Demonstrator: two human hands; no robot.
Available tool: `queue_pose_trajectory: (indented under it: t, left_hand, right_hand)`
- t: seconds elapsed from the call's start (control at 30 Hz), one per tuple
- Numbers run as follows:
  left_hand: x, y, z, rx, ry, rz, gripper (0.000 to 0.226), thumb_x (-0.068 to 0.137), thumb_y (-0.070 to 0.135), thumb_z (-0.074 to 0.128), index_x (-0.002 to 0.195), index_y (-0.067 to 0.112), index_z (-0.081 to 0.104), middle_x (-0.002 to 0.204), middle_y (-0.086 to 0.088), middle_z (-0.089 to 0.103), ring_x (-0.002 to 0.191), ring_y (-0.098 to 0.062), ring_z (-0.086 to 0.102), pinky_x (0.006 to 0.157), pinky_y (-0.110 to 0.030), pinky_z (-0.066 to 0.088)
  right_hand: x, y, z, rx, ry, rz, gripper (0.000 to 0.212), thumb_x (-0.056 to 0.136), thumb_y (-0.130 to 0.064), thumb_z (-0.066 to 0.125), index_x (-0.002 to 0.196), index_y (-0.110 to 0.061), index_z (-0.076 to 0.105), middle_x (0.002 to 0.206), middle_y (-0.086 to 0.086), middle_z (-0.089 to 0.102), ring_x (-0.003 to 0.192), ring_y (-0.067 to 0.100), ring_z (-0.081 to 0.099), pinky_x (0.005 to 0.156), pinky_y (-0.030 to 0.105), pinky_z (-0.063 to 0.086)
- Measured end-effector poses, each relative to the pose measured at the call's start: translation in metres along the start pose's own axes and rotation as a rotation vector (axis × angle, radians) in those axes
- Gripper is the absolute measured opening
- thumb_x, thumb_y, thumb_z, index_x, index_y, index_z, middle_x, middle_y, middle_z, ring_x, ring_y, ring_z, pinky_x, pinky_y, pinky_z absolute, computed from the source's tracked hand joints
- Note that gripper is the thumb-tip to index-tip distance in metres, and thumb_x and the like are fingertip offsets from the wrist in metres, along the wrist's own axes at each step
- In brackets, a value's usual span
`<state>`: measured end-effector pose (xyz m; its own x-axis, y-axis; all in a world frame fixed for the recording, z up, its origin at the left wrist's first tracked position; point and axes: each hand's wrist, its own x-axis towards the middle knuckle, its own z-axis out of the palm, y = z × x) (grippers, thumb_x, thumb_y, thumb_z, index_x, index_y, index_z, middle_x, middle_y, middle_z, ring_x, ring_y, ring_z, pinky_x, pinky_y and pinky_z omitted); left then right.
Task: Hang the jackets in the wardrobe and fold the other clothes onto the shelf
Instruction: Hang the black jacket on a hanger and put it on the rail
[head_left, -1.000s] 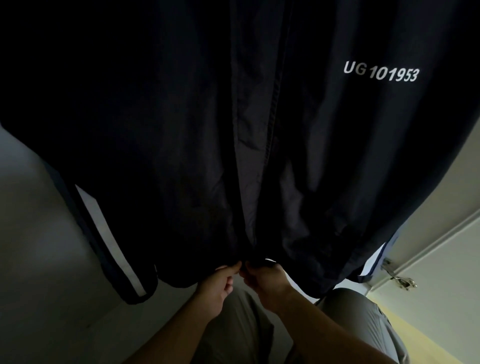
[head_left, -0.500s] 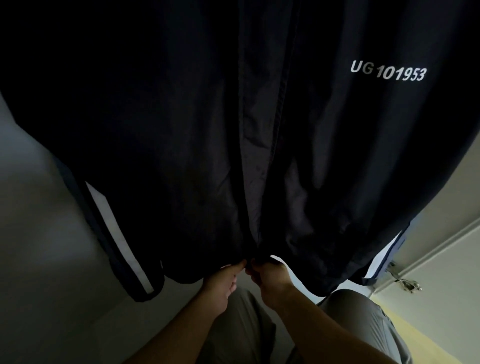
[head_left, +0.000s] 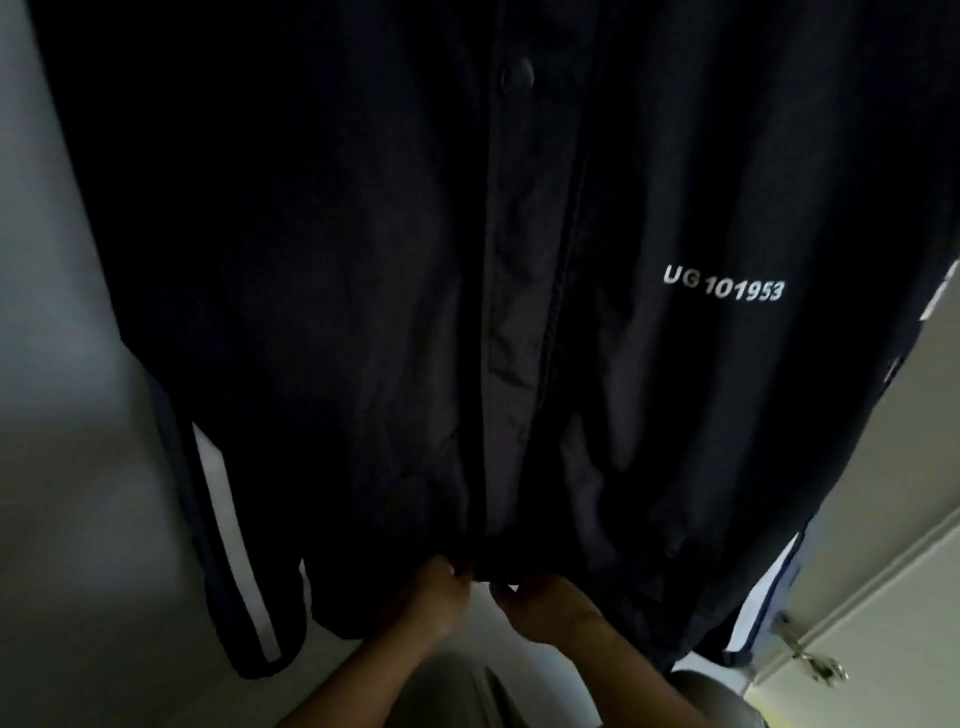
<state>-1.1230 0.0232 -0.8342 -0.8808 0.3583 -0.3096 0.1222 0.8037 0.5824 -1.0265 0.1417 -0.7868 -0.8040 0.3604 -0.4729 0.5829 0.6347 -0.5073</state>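
A dark navy jacket (head_left: 363, 291) hangs in front of me and fills most of the head view. It has white lettering on its right chest, a snap button on the front placket and a white stripe down each sleeve. My left hand (head_left: 434, 597) pinches the bottom hem left of the placket. My right hand (head_left: 545, 603) pinches the hem just right of it. Both hands sit close together at the lower end of the front closure. The hanger and the rail are out of view.
A pale wardrobe wall (head_left: 62, 467) stands to the left behind the jacket. At the lower right is a white door (head_left: 883, 597) with a metal handle (head_left: 815, 662). My grey trousers (head_left: 467, 696) show below my forearms.
The view has tilted up, so the jacket's lettering now sits lower in the picture and a snap button shows. Both hands stay pinched at the hem, slightly further apart.
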Motion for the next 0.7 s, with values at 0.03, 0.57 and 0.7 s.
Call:
queue_pose_trajectory:
  t: [0.03,0.57,0.7]
  left_hand:
    - [-0.002,0.012,-0.013,0.053,0.020,0.055,0.040,0.097,0.054,0.050,0.112,0.023,0.071,0.098,0.002,0.071,0.090,-0.017,0.068,0.082,-0.035,0.055]
    - [-0.074,0.212,-0.285,-0.168,1.259,1.066,0.013,0.090,0.012,0.067,0.102,0.011,0.063,0.107,-0.005,0.056,0.089,-0.026,0.060,0.077,-0.042,0.052]
    - [-0.068,0.229,-0.331,-0.111,1.500,1.075,0.015,0.089,0.011,0.064,0.103,0.005,0.064,0.112,-0.016,0.055,0.100,-0.036,0.056,0.089,-0.047,0.046]
  right_hand:
    - [-0.007,-0.011,-0.017,-0.044,0.004,-0.039,0.047,0.109,-0.036,0.033,0.147,-0.013,0.047,0.149,0.014,0.050,0.133,0.031,0.049,0.111,0.037,0.039]
    - [-0.157,-0.143,-0.278,0.017,1.905,-0.665,0.026,0.089,-0.002,0.059,0.113,-0.010,0.068,0.117,0.014,0.062,0.109,0.040,0.052,0.090,0.048,0.040]
    - [-0.168,-0.149,-0.321,0.175,2.001,-0.513,0.033,0.095,-0.008,0.054,0.126,-0.013,0.062,0.137,0.015,0.050,0.132,0.039,0.040,0.108,0.048,0.025]
